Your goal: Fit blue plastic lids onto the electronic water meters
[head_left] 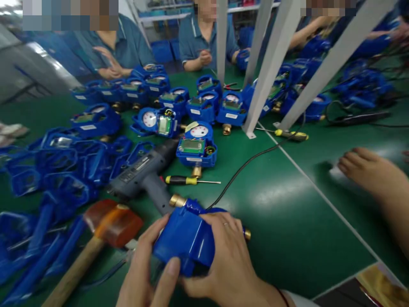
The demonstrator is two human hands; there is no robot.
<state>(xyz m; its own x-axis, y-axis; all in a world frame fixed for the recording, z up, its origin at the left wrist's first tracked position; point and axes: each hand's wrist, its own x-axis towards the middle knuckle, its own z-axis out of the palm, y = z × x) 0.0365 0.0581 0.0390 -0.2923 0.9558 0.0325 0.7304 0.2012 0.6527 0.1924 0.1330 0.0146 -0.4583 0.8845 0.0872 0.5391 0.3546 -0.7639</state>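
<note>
Between my two hands, low in the middle of the head view, is a blue plastic meter housing (185,238) with brass threaded ends at its upper left and right side. My left hand (148,260) grips its left side, thumb on the near face. Fingers of my right hand (226,247) wrap over its right side, and a ring shows on one finger. Just beyond lies a yellow-black screwdriver (182,180). A grey power tool (143,170) rests to the left of it, and an open meter (196,147) with a green display stands behind.
A mallet (111,221) and a pile of blue plastic frames (64,162) cover the left. Several meters stand across the back of the green table (281,204). White metal posts (271,64) rise at back right. Another person's hand (367,170) is at right; more people sit opposite.
</note>
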